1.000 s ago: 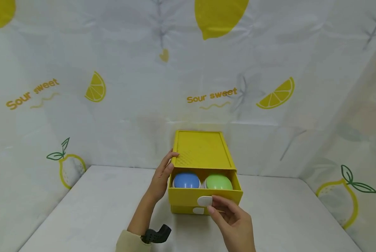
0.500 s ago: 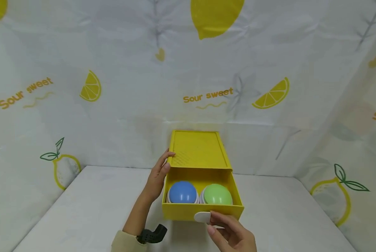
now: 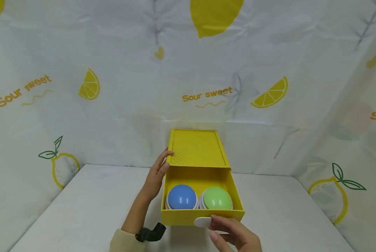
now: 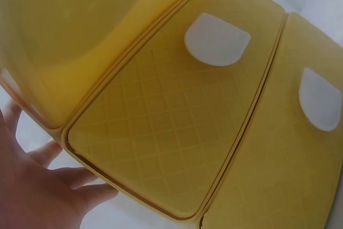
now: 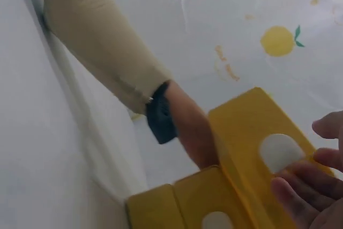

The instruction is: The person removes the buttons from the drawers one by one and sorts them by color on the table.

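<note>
A yellow drawer box stands on the table, its upper drawer pulled out toward me. Inside sit a blue ball-like item and a light green one, each with a white lower rim. My left hand rests along the box's left side, fingertips over its top edge; the left wrist view shows these fingers spread. The fingertips of my right hand hook the right edge of the drawer's white handle, the thumb hanging below. In the right wrist view, fingers partly cover that handle.
The white table extends to both sides of the box. Close behind it hangs a white sheet printed with lemons. A lower drawer with its own white handle shows in the right wrist view. A dark band circles my left wrist.
My right hand has drawn the upper drawer out toward me, baring more of the blue and green items. Its thumb has parted further from the fingers. My left hand stays against the box.
</note>
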{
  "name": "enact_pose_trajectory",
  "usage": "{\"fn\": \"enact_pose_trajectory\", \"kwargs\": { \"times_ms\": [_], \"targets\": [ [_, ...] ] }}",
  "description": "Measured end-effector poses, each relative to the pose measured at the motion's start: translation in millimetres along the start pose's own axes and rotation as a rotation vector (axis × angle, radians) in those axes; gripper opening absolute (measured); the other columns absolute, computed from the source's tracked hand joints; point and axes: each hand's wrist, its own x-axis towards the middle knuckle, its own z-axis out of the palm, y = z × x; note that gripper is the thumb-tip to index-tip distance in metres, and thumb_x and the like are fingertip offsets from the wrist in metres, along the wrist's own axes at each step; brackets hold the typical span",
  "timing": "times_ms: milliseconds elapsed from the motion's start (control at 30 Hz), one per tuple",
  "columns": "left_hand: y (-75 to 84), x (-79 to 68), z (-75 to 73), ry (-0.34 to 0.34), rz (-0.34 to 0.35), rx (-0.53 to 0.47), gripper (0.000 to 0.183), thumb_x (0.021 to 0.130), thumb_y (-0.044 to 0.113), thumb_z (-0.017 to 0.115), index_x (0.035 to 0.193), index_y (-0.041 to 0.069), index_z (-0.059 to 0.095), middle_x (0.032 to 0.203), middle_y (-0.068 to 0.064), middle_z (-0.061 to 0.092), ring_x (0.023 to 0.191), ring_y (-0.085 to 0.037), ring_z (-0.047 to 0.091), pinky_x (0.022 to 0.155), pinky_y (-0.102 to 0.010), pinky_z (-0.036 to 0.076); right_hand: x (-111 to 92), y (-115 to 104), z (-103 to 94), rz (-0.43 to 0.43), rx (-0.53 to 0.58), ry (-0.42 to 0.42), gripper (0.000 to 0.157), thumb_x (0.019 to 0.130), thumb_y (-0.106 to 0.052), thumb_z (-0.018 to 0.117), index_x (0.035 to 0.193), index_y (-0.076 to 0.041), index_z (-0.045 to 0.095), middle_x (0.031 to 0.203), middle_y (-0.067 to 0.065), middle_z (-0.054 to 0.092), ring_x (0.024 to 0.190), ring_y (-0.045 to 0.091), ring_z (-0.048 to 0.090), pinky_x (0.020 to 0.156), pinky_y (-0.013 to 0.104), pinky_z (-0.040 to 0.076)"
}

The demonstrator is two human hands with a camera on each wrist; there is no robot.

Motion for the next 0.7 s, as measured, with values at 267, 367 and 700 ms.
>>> {"fn": "enact_pose_trajectory", "kwargs": {
  "times_ms": [267, 367, 700],
  "targets": [
    [3.2, -0.1, -0.7, -0.028, 0.011, -0.020, 0.043, 0.106, 0.024, 0.039, 0.149, 0.016, 0.039, 0.172, -0.012, 0.009, 0.154, -0.049, 0.018, 0.116, -0.068, 0.031, 29, -45, -60.7, -0.761, -0.112, -0.147, 0.040, 0.083, 0.008, 0.076, 0.119, -0.010, 0.071, 0.106, 0.001, 0.075, 0.094, 0.009, 0.071, 0.084, 0.019, 0.058],
    [3.4, 1.1, -2.1, -0.028, 0.008, -0.010, 0.042, 0.106, 0.024, 0.039, 0.148, 0.017, 0.040, 0.172, -0.011, 0.009, 0.154, -0.049, 0.019, 0.115, -0.067, 0.032, 55, -62, -75.2, -0.844, -0.126, -0.325, 0.043, 0.085, 0.009, 0.073, 0.122, -0.012, 0.069, 0.113, -0.001, 0.074, 0.102, 0.010, 0.071, 0.092, 0.019, 0.056],
    [-0.2, -1.0, -3.4, -0.037, -0.007, 0.005, 0.042, 0.107, 0.024, 0.038, 0.149, 0.019, 0.040, 0.172, -0.010, 0.010, 0.154, -0.049, 0.019, 0.116, -0.068, 0.030, 127, -82, -73.9, -0.632, -0.335, -0.839, 0.030, 0.098, -0.019, 0.068, 0.127, -0.014, 0.069, 0.124, 0.004, 0.073, 0.115, 0.021, 0.069, 0.100, 0.030, 0.056]
  ]
}}
